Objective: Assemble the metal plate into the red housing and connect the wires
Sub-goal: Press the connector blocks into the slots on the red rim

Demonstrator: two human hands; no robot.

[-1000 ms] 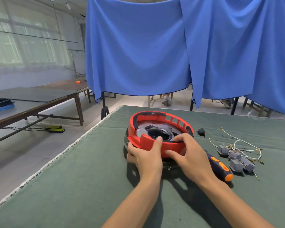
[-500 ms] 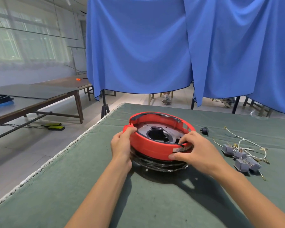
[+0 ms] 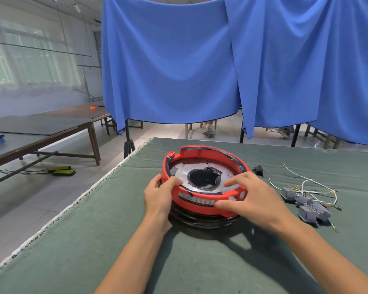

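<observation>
Rotation of the red housing (image 3: 202, 200) has swung its label toward us on the bench (image 3: 200, 262), the metal plate (image 3: 185, 169) seated inside. Our left hand (image 3: 160, 195) curls fingers over its rim; our right hand (image 3: 250, 199) spreads fingers across plate and wall, so wires (image 3: 306, 185) right of the housing come next.
</observation>
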